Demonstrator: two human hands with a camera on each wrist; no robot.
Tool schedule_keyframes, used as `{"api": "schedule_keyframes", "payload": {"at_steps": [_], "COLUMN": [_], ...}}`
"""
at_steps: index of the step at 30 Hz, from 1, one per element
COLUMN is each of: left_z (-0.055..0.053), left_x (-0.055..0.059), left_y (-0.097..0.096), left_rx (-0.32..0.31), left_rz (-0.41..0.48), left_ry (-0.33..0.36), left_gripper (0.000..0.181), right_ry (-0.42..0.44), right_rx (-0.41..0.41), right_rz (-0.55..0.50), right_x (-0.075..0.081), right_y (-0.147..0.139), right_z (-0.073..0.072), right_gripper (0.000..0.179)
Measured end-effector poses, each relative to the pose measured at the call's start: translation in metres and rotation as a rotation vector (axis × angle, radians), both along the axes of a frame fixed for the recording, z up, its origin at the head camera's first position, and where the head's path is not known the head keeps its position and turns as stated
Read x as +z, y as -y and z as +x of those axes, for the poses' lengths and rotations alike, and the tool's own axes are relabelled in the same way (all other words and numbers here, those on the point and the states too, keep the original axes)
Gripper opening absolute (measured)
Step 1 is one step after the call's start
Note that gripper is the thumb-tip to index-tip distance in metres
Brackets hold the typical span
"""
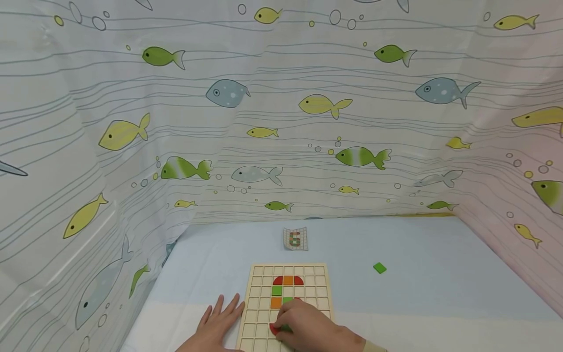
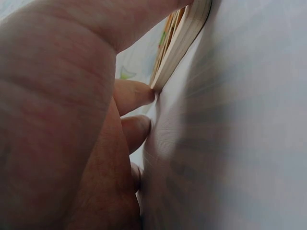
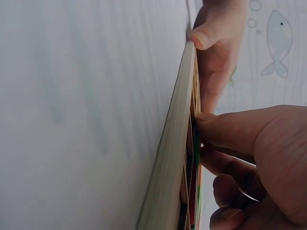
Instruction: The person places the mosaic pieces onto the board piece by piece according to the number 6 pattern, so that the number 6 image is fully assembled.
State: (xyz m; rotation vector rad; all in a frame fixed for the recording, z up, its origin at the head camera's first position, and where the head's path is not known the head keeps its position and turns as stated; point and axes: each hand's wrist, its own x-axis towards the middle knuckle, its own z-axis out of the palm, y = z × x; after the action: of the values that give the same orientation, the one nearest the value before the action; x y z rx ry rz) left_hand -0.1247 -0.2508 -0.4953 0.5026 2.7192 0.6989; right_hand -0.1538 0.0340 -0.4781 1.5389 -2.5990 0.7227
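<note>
A pale wooden grid board [image 1: 256, 317] lies on the table with red, orange and green tiles in its squares. My right hand [image 1: 308, 326] is over the board's lower middle. Its thumb and forefinger pinch a quarter-round red tile [image 1: 274, 329] at the board's surface; a green tile [image 1: 287, 328] beside it is partly hidden by the fingers. The other fingers are curled in the right wrist view. Flat on the cloth, my left hand [image 1: 216, 326] has its fingers spread and touches the board's left edge, where the board's side [image 2: 180, 48] shows.
A small printed pattern card [image 1: 295, 239] lies behind the board. One loose green tile [image 1: 380, 268] is on the cloth to the right. Fish-patterned curtains [image 1: 316, 161] hang behind and on both sides of the table [image 1: 422, 293].
</note>
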Motion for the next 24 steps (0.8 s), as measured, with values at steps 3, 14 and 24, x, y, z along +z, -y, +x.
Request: {"api": "schedule_keyframes", "payload": {"at_steps": [3, 14, 24], "left_z": [0.0001, -0.0011, 0.0001], "left_x": [-0.0007, -0.0016, 0.0004], "left_y": [-0.0002, -0.0002, -0.0006], "left_rx": [-0.007, 0.007, 0.019], "left_rz": [0.008, 0.031, -0.002], "left_ry": [-0.028, -0.007, 0.036], "left_gripper": [0.105, 0.104, 0.105], "right_ry": [0.001, -0.009, 0.099], "right_rx": [-0.005, -0.013, -0.050], "right_rz": [0.003, -0.003, 0.018], "right_x": [0.0000, 0.0000, 0.0031], "right_y": [-0.0003, 0.0007, -0.0053], "right_z": [0.0003, 0.0008, -0.0023], "right_gripper": [0.016, 0.013, 0.018]}}
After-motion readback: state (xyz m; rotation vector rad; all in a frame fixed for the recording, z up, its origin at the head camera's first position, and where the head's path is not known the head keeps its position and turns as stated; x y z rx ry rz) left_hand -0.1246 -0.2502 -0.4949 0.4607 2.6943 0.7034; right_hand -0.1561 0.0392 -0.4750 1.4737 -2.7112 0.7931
